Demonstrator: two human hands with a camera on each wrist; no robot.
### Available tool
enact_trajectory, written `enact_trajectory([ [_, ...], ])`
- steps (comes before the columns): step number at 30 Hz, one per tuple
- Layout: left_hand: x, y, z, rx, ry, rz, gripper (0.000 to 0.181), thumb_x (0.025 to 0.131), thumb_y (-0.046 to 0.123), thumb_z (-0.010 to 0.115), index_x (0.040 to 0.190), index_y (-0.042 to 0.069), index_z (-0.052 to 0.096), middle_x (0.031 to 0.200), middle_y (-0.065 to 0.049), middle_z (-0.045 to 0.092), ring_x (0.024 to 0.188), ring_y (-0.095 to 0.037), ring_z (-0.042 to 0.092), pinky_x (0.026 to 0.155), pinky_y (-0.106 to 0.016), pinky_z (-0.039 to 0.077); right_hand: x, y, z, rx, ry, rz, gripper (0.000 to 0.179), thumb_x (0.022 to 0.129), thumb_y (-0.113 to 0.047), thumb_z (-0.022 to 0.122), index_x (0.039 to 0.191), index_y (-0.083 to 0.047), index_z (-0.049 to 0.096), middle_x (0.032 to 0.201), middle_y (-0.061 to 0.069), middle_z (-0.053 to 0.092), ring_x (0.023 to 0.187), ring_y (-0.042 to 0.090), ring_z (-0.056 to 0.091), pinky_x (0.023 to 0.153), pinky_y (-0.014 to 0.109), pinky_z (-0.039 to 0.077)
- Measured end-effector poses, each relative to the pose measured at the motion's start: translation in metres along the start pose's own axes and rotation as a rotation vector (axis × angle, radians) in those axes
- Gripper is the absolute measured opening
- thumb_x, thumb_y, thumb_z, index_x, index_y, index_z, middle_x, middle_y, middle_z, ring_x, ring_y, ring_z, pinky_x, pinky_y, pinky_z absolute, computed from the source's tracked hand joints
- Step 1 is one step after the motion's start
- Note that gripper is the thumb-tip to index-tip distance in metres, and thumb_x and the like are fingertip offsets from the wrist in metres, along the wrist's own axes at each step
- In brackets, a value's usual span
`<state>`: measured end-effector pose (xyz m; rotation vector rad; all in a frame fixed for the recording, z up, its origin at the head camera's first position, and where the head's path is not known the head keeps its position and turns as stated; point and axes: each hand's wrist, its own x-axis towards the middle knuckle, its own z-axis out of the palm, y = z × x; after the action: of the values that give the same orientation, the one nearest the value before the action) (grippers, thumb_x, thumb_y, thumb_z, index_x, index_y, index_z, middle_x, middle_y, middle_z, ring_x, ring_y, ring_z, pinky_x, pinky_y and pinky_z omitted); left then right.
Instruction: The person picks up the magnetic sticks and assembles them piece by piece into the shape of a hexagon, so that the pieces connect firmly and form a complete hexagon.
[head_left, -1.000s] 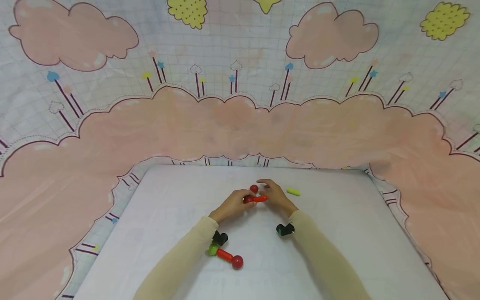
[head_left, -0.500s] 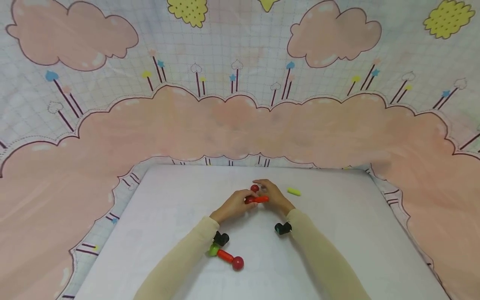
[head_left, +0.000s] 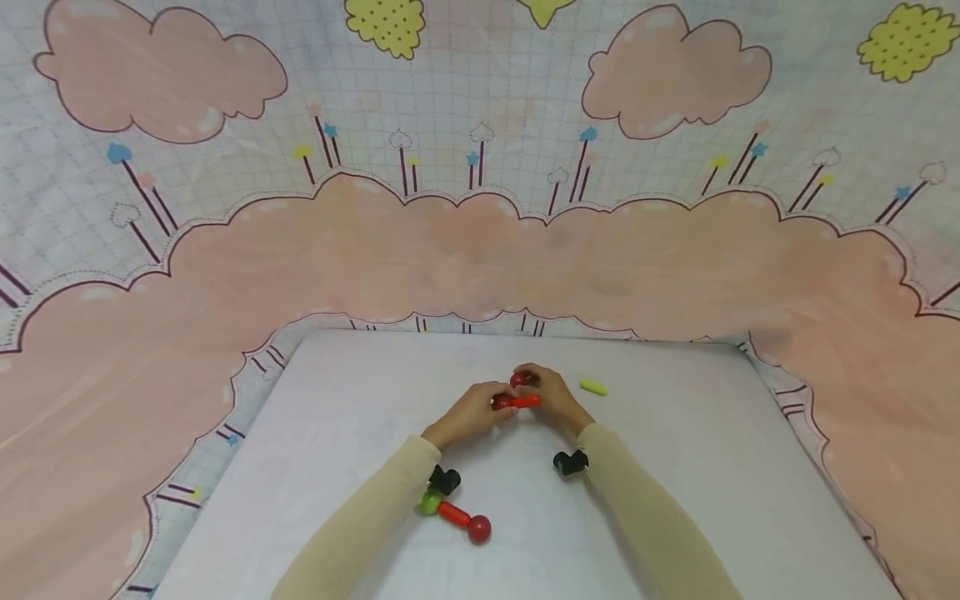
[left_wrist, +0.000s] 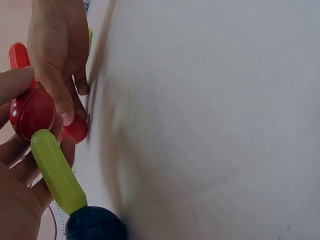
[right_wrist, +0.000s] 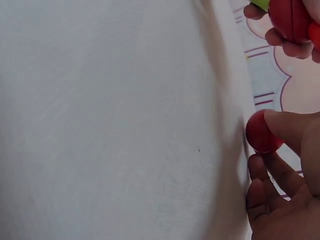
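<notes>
My left hand (head_left: pixel 472 410) grips a joined toy piece: a red ball (left_wrist: pixel 37 116) with a red rod (left_wrist: pixel 19 56) on one side and a yellow-green rod (left_wrist: pixel 59 172) on another. A dark blue ball (left_wrist: pixel 97 225) sits at the far end of the yellow-green rod. Just beyond, my right hand (head_left: pixel 553 398) pinches a loose red ball (right_wrist: pixel 260 132) between thumb and fingers, right at the white tabletop. In the head view, the left fingers hide the yellow-green rod and blue ball.
A loose yellow-green rod (head_left: pixel 593 387) lies right of my right hand. Near my left forearm lies another joined piece: a green ball (head_left: pixel 431 502), a red rod (head_left: pixel 453 514) and a red ball (head_left: pixel 479 529). A patterned cloth (head_left: pixel 480 250) rises behind the white table (head_left: pixel 675 467).
The fingers of my right hand have come down and closed around the loose red ball. My left hand keeps its hold on the joined piece, almost still.
</notes>
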<state>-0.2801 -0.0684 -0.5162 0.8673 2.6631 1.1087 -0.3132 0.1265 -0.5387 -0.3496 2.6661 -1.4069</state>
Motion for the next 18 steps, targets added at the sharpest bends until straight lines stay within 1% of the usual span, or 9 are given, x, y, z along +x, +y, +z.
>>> enact_trajectory([
  [3,0.000,0.000,-0.001,0.006,0.001,-0.004,0.021,0.092,0.021,0.069,0.112,0.017,0.068,0.103,0.001,0.066,0.089,-0.012,0.054,0.078,-0.024,0.046,-0.001,0.000,-0.001,0.017,0.011,0.072,0.036,0.095,-0.018,0.064,0.130,-0.014,0.059,0.128,0.011,0.062,0.118,0.030,0.058,0.101,0.043,0.049],
  [6,0.001,0.000,-0.002,-0.006,-0.005,-0.010,0.020,0.092,0.021,0.069,0.111,0.016,0.068,0.096,0.001,0.064,0.084,-0.011,0.053,0.071,-0.022,0.046,-0.003,-0.005,-0.006,0.029,0.046,0.106,0.037,0.095,-0.018,0.065,0.131,-0.015,0.058,0.130,0.011,0.061,0.119,0.030,0.057,0.098,0.042,0.051],
  [9,0.001,0.000,-0.001,-0.021,-0.012,-0.027,0.020,0.093,0.022,0.069,0.111,0.016,0.067,0.092,0.001,0.063,0.080,-0.011,0.053,0.068,-0.022,0.045,-0.006,-0.009,-0.009,0.037,0.076,0.117,0.038,0.094,-0.019,0.066,0.131,-0.016,0.058,0.131,0.010,0.061,0.120,0.030,0.057,0.098,0.042,0.051],
  [14,0.002,-0.001,0.000,-0.009,-0.005,-0.051,0.023,0.093,0.025,0.069,0.114,0.017,0.067,0.096,0.003,0.064,0.084,-0.011,0.053,0.073,-0.023,0.045,-0.010,-0.011,-0.016,0.060,0.099,0.115,0.040,0.093,-0.021,0.067,0.132,-0.019,0.058,0.132,0.009,0.061,0.123,0.030,0.056,0.100,0.045,0.050],
  [18,0.001,-0.001,0.000,-0.008,-0.005,-0.049,0.022,0.093,0.024,0.069,0.114,0.016,0.067,0.096,0.002,0.064,0.085,-0.012,0.053,0.073,-0.024,0.046,-0.016,-0.013,-0.021,0.060,0.105,0.093,0.041,0.093,-0.022,0.068,0.133,-0.018,0.057,0.133,0.009,0.060,0.123,0.031,0.056,0.100,0.047,0.049],
])
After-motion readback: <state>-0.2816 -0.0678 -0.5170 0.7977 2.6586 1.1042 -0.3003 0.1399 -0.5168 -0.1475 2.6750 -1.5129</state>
